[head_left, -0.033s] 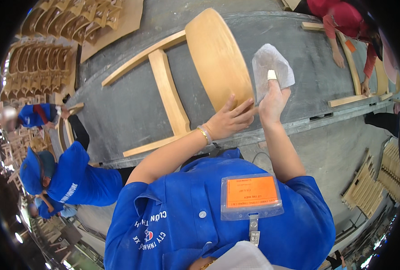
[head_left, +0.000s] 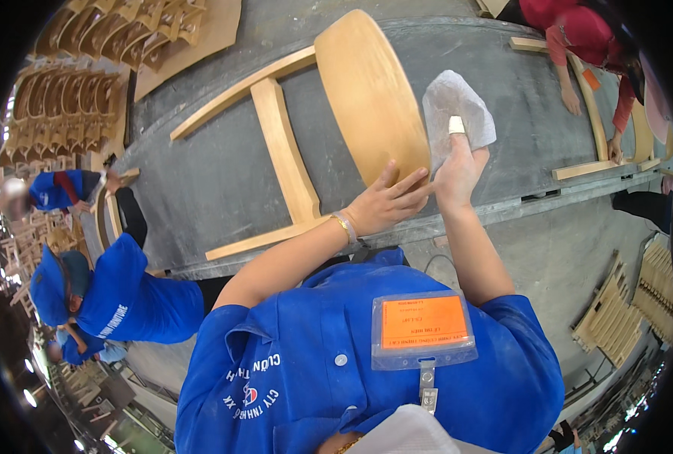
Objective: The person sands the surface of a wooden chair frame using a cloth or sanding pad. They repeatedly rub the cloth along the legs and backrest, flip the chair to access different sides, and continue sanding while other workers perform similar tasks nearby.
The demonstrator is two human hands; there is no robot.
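A pale wooden chair back frame [head_left: 285,151] lies on the grey worktable [head_left: 223,170], its wide curved panel [head_left: 366,98] to the right. My left hand [head_left: 388,203] grips the panel's near end, fingers spread over its face and thumb hidden. My right hand [head_left: 461,172] is closed on a whitish-grey cloth [head_left: 457,94], thumb on top with a white wrap around its tip. The cloth is just right of the panel; whether it touches the edge I cannot tell.
Curved wooden parts [head_left: 68,106] are stacked at the far left. A co-worker in red [head_left: 590,38] handles another wooden frame [head_left: 578,170] at the right end of the table. Co-workers in blue [head_left: 143,295] are on the left. Wooden pieces [head_left: 609,314] stand at the lower right.
The frame's panel has shifted very slightly to the right. Both hands keep almost the same place and hold.
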